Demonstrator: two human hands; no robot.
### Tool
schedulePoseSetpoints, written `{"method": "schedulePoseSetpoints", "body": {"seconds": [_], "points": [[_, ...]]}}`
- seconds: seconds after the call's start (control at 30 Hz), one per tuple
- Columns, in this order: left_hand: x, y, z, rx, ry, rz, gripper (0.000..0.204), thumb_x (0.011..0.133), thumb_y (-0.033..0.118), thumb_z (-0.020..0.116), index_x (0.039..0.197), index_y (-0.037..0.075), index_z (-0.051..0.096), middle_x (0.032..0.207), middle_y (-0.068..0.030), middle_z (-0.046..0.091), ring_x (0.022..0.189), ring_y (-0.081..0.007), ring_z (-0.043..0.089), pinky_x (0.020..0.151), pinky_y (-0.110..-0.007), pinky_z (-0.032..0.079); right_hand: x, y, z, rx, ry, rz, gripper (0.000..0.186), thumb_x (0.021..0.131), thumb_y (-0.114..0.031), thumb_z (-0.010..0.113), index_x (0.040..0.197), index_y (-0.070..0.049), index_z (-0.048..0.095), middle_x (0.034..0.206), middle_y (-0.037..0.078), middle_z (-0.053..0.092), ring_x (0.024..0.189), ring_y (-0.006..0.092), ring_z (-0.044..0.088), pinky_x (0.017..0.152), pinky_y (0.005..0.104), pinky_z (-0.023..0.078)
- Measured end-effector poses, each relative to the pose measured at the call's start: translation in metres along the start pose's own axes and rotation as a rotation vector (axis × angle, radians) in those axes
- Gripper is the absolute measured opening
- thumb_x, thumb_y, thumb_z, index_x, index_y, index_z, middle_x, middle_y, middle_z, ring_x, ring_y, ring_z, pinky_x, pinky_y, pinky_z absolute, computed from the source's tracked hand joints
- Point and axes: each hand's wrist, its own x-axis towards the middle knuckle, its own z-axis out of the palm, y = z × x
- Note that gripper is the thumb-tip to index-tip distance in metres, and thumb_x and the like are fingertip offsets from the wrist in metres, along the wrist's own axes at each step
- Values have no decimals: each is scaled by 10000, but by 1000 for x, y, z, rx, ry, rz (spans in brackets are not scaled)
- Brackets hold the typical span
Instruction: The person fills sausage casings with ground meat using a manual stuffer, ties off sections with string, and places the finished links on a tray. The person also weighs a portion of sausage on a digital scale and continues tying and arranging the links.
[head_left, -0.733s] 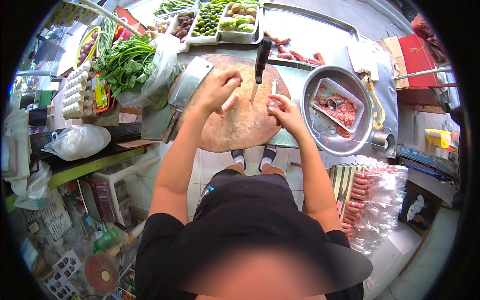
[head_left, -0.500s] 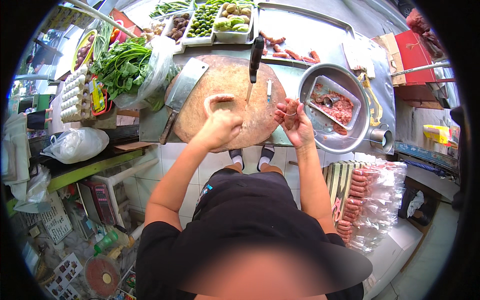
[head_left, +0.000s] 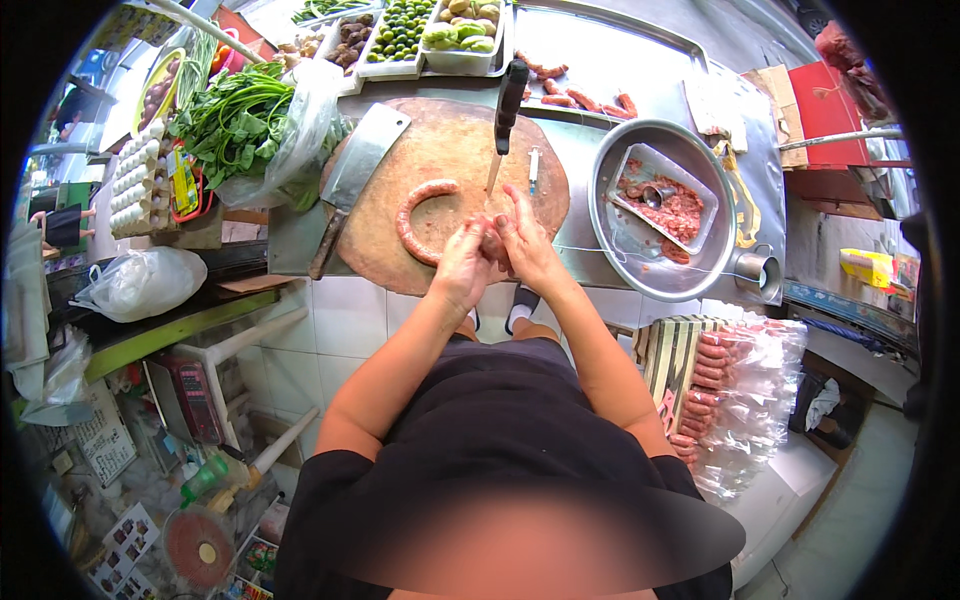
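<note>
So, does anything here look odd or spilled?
A knife stands unheld, apparently stuck tip-down in the wooden chopping board; a syringe lies nearby, unexpected among food. In the metal basin, some minced meat lies outside its white tray, as if spilled.

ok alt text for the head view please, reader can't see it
A person's left hand and right hand are close together over a round wooden chopping board, near a curved sausage. A cleaver lies at left; a metal bowl of minced meat stands at right.
</note>
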Motion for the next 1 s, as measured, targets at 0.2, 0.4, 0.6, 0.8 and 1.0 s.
{"method": "schedulePoseSetpoints", "body": {"seconds": [0.2, 0.4, 0.6, 0.8, 1.0], "points": [[8, 28, -21, -208, 254, 133, 350, 1024, 366, 457, 1070, 37, 564, 1169, -162, 620, 1191, -354, 560, 1029, -511, 459, 2, 13, -40, 6, -318, 142, 252, 930, -132, 645, 1167, -45, 644, 756, -26, 604, 657, 53, 534, 587, 233, 451], [35, 56, -43, -318, 307, 252, 410, 1039, 412, 378, 999, 25, 507, 1148, -245, 607, 1117, -392, 593, 998, -543, 468, 25, 15, -62, -563, -14, -137, 148, 826, -103, 671, 923, 7, 693, 749, 143, 684, 686, 200, 668, 651, 321, 514], [52, 75, -61, -338, 410, 309, 373, 1038, 404, 403, 957, 60, 523, 1048, -234, 646, 1079, -396, 610, 911, -562, 506, 61, 19, -62, -454, 125, -299, 149, 818, -115, 645, 894, -2, 705, 771, 177, 687, 720, 266, 694, 679, 353, 527], [50, 68, -70, -382, 521, 279, 433, 1064, 392, 322, 845, 71, 512, 817, -167, 613, 842, -301, 623, 858, -495, 527, 100, 64, -54, -657, 350, -38, 240, 753, -205, 604, 868, -25, 713, 760, 166, 686, 721, 235, 678, 689, 357, 515], [-6, -4, -41, -128, 447, -199, 159, 1002, 210, 504, 975, 58, 540, 1000, -160, 609, 1019, -347, 594, 959, -575, 467, 37, 88, -106, -524, 258, -20, 199, 778, -178, 598, 838, -24, 710, 769, 190, 681, 739, 314, 679, 685, 404, 516]]}}
